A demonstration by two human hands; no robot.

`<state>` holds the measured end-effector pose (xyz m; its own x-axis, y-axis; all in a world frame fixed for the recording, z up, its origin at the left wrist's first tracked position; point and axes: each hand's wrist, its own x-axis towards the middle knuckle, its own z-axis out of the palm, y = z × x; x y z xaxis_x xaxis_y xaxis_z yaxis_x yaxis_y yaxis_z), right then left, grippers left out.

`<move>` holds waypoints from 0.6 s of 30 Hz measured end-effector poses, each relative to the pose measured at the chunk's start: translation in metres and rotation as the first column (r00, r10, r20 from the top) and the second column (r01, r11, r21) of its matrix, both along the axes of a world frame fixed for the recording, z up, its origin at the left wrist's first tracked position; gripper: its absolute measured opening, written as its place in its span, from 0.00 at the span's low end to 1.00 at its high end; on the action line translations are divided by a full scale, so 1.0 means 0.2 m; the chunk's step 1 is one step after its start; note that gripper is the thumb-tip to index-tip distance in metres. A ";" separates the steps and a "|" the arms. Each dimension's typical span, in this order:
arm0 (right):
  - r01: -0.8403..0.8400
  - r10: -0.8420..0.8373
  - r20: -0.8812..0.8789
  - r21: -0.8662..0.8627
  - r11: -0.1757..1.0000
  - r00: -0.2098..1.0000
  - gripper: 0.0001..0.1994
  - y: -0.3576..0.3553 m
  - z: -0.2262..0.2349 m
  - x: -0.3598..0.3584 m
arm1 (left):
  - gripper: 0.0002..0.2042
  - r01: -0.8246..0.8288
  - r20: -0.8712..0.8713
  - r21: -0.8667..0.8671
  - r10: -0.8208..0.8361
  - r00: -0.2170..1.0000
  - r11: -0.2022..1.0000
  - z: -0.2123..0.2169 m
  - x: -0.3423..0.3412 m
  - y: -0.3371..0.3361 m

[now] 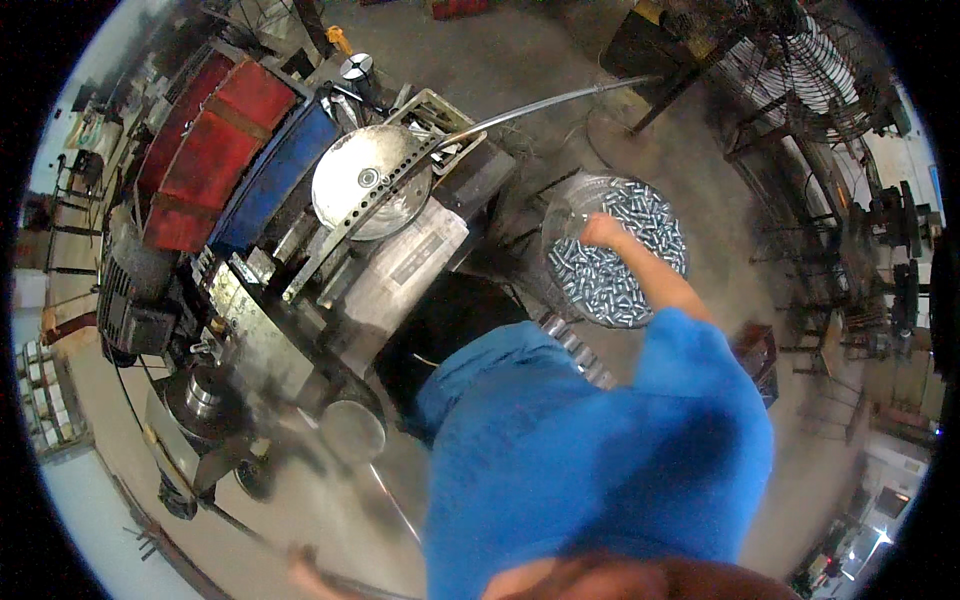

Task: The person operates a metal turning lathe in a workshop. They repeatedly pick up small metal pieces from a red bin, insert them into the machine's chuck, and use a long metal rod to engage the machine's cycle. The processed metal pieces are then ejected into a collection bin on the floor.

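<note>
My right hand (603, 231) reaches out over a round metal drum (560, 205) filled with several small shiny metal cylinders (610, 275). Its fingers are curled at the pile's upper left edge, and whether it holds a piece is hidden. My left hand (303, 568) is low at the bottom edge, blurred, and closed around a thin dark metal rod (240, 530) that runs along the floor side of the machine. My blue shirt (600, 450) fills the lower middle.
A large machine stands to my left, with a round perforated steel disc (370, 180), red and blue covers (215, 150) and a grey motor (200, 400). A long curved metal rod (560, 100) runs out of it. Wire fan guards (810, 70) are stacked at the upper right.
</note>
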<state>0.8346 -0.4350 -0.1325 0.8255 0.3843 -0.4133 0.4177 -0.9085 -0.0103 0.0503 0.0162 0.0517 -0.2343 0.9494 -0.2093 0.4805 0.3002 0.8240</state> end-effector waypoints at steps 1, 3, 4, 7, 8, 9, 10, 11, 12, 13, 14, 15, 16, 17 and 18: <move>-0.184 0.173 -0.126 -0.074 0.980 0.977 0.17 0.03 0.01 0.01 | 0.14 0.027 -0.044 -0.044 -0.029 0.999 0.999 -0.01 -0.03 0.01; -0.083 0.070 -0.112 -0.110 0.990 0.991 0.18 0.10 0.05 -0.03 | 0.14 0.031 -0.022 0.002 -0.031 0.999 1.000 -0.01 0.04 -0.03; -0.038 0.025 -0.102 -0.125 0.991 0.994 0.19 0.15 0.08 -0.05 | 0.14 0.026 -0.011 0.026 -0.026 1.000 0.999 0.00 0.06 -0.06; -0.207 0.183 -0.149 -0.162 0.965 0.972 0.17 0.17 0.13 -0.05 | 0.14 0.062 -0.073 0.005 -0.062 0.995 0.998 -0.02 0.02 -0.03; -0.313 0.283 -0.189 -0.155 0.937 0.940 0.16 0.16 0.15 -0.03 | 0.14 0.090 -0.109 -0.008 -0.090 0.990 0.996 -0.03 -0.01 -0.02; -0.296 0.256 -0.214 -0.180 0.938 0.943 0.14 0.13 0.03 0.02 | 0.14 0.117 -0.145 -0.023 -0.119 0.982 0.993 -0.04 -0.06 -0.01; -0.275 0.232 -0.244 -0.161 0.948 0.942 0.14 0.14 0.07 0.01 | 0.14 0.149 -0.179 -0.036 -0.153 0.972 0.988 -0.05 -0.08 0.01; -0.253 0.208 -0.274 -0.142 0.957 0.939 0.14 0.15 0.12 0.00 | 0.14 0.161 -0.138 0.010 -0.159 0.978 0.987 -0.07 -0.10 0.02; -0.392 0.361 -0.225 -0.117 0.912 0.905 0.13 0.07 0.04 0.03 | 0.14 0.180 -0.089 0.045 -0.176 0.980 0.983 -0.10 -0.10 0.05; -0.536 0.520 -0.153 -0.098 0.838 0.841 0.13 0.07 0.03 0.04 | 0.14 0.181 -0.043 0.091 -0.177 0.983 0.979 -0.12 -0.11 0.04; -0.405 0.397 -0.119 -0.048 0.913 0.910 0.12 0.07 0.03 0.04 | 0.15 0.177 -0.046 0.057 -0.174 0.984 0.983 -0.12 -0.13 0.03; -0.266 0.266 -0.092 0.008 0.964 0.960 0.11 0.05 0.02 0.03 | 0.15 0.172 -0.049 0.022 -0.171 0.984 0.985 -0.11 -0.14 0.03; -0.123 0.128 -0.074 0.071 0.990 0.989 0.10 0.07 0.05 0.01 | 0.16 0.167 -0.051 -0.010 -0.167 0.985 0.986 -0.09 -0.13 0.03; -0.094 0.132 -0.136 0.253 0.963 0.982 0.10 0.07 0.08 0.03 | 0.17 0.235 -0.437 -0.074 -0.243 0.866 0.969 -0.01 -0.05 0.00; -0.055 0.156 -0.209 0.421 0.905 0.965 0.11 0.07 0.09 0.05 | 0.18 0.265 -0.745 -0.161 -0.293 0.600 0.951 0.13 0.10 -0.06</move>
